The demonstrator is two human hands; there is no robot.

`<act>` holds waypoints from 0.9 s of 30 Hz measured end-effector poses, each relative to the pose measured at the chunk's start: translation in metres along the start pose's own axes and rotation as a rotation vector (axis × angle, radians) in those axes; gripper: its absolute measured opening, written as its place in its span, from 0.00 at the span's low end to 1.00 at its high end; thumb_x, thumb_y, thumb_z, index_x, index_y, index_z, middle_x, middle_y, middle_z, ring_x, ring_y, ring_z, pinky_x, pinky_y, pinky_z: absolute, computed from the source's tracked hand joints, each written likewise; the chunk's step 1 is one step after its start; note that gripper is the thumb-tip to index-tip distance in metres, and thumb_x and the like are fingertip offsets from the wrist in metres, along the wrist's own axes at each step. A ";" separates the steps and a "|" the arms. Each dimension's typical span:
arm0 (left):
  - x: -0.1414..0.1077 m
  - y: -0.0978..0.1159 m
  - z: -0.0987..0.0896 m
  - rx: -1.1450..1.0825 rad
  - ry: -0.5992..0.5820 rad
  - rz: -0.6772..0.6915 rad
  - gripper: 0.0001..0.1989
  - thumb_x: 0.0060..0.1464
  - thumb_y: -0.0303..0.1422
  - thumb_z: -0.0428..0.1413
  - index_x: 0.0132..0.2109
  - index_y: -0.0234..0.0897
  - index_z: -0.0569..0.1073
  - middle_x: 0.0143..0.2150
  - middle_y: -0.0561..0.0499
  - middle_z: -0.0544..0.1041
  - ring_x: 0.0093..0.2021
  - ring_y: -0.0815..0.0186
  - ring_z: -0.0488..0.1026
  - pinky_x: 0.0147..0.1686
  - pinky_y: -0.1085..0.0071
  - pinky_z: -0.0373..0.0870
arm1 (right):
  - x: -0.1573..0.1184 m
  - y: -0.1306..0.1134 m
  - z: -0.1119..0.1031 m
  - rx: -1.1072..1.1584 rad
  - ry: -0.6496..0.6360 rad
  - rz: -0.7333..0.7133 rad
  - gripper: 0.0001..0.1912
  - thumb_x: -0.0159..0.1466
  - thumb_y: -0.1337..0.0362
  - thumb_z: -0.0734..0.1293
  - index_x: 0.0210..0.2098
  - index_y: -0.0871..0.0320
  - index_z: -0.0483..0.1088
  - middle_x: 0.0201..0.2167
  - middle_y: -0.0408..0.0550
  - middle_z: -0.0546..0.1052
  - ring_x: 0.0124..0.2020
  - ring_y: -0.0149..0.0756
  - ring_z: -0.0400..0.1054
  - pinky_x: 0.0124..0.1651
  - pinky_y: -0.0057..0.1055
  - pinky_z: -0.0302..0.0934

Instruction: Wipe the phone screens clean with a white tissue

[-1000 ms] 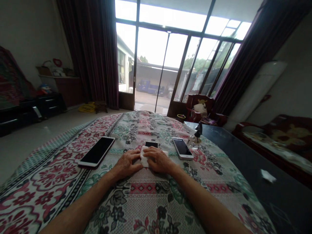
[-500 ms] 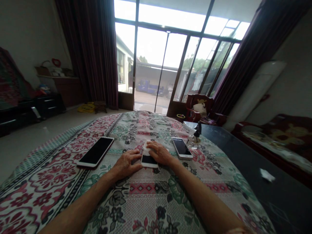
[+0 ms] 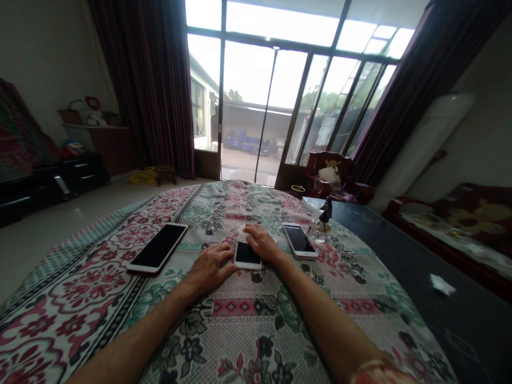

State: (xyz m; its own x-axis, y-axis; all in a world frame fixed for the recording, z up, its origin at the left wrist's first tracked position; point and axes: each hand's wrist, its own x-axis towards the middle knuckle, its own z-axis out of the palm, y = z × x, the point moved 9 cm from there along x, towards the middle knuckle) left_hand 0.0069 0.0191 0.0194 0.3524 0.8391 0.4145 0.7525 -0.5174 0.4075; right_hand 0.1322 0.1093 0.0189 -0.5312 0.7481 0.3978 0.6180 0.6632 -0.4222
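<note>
A white-framed phone (image 3: 248, 256) with a dark screen lies face up on the patterned tablecloth (image 3: 256, 306). My left hand (image 3: 210, 268) rests at its left edge, thumb and fingers apart, touching its side. Over the phone's upper part lies my right hand (image 3: 261, 242), its bent fingers on a white tissue (image 3: 242, 232), pressing it at the phone's top end. A larger phone (image 3: 159, 248) lies to the left, and another white phone (image 3: 299, 240) to the right, both face up.
A small dark figurine (image 3: 326, 211) on a clear base stands behind the right phone. A crumpled white tissue (image 3: 442, 285) lies on the dark table (image 3: 372, 234) at the right. Wooden chairs and glass doors are farther back.
My right hand and the tissue have moved slightly up toward the phone's top end, showing more of the screen. The phone and my left hand have shifted slightly right.
</note>
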 end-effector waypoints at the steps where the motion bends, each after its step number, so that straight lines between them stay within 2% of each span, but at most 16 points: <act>1: 0.000 0.001 0.001 0.009 0.002 -0.001 0.14 0.57 0.40 0.57 0.47 0.41 0.78 0.52 0.46 0.77 0.53 0.56 0.72 0.56 0.59 0.66 | 0.000 0.001 0.000 0.003 0.009 0.000 0.17 0.64 0.70 0.59 0.51 0.56 0.70 0.60 0.52 0.69 0.62 0.40 0.59 0.65 0.44 0.52; 6: 0.002 -0.001 0.002 0.036 0.033 -0.043 0.12 0.59 0.39 0.55 0.47 0.41 0.77 0.49 0.46 0.78 0.51 0.56 0.72 0.55 0.58 0.66 | -0.003 0.000 -0.001 0.023 0.047 -0.019 0.17 0.63 0.70 0.60 0.50 0.57 0.71 0.60 0.52 0.69 0.64 0.41 0.58 0.66 0.45 0.50; 10: 0.007 -0.004 0.000 0.014 0.060 -0.065 0.15 0.54 0.39 0.58 0.48 0.41 0.77 0.50 0.46 0.79 0.51 0.54 0.72 0.54 0.57 0.66 | -0.003 -0.002 -0.003 0.028 0.045 -0.009 0.18 0.63 0.71 0.59 0.50 0.55 0.71 0.60 0.51 0.69 0.63 0.40 0.59 0.65 0.44 0.52; 13: 0.014 -0.009 0.000 0.005 0.032 -0.068 0.16 0.51 0.39 0.59 0.47 0.43 0.78 0.48 0.47 0.79 0.49 0.55 0.73 0.53 0.58 0.67 | -0.003 -0.006 -0.003 0.013 0.028 -0.017 0.21 0.64 0.71 0.58 0.54 0.56 0.69 0.61 0.51 0.69 0.63 0.40 0.58 0.65 0.42 0.53; 20: 0.021 -0.019 0.002 -0.104 -0.013 -0.010 0.18 0.49 0.42 0.61 0.47 0.44 0.79 0.48 0.48 0.79 0.49 0.57 0.74 0.52 0.60 0.69 | -0.001 0.000 0.003 -0.072 -0.021 0.014 0.22 0.64 0.69 0.58 0.57 0.56 0.68 0.63 0.50 0.66 0.66 0.42 0.55 0.67 0.45 0.50; 27: 0.019 -0.021 0.001 -0.116 0.004 0.008 0.18 0.49 0.42 0.62 0.47 0.42 0.79 0.47 0.47 0.78 0.49 0.57 0.73 0.52 0.60 0.69 | -0.008 -0.012 0.002 -0.068 -0.050 -0.032 0.20 0.67 0.66 0.58 0.56 0.53 0.69 0.62 0.48 0.67 0.65 0.41 0.57 0.67 0.46 0.50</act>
State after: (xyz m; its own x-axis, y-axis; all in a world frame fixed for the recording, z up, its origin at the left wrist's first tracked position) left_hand -0.0015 0.0466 0.0176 0.3558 0.8342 0.4213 0.6801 -0.5403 0.4956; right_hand 0.1283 0.0956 0.0191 -0.5786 0.7280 0.3678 0.6376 0.6849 -0.3527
